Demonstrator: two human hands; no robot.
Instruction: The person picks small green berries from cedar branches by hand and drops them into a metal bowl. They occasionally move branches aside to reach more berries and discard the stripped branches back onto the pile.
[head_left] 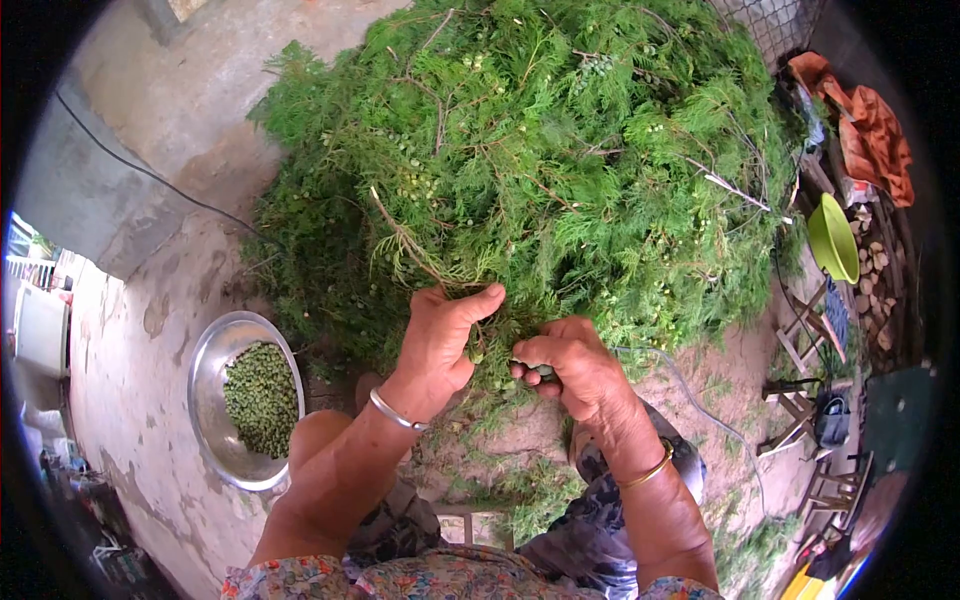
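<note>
My left hand (pixel 438 335) is closed around a leafy conifer branch (pixel 408 240), its bare woody end pointing up and away from me. Beside it on the right, my right hand (pixel 578 368) has its fingers curled in, thumb on top, and a few small green cones (pixel 545 371) show between them. Both hands are at the near edge of a big heap of green conifer branches (pixel 560 150). Left of my left forearm stands a metal basin (pixel 207 420) partly filled with small green cones (pixel 262 400).
A grey cable (pixel 690 390) runs over the ground at the right. Beyond it are a wooden stool (pixel 795 415), a yellow-green plastic basin (pixel 832 240) and an orange cloth (pixel 868 140). Leafy scraps (pixel 545 500) lie between my legs. Another dark cable (pixel 150 172) reaches the heap from the left.
</note>
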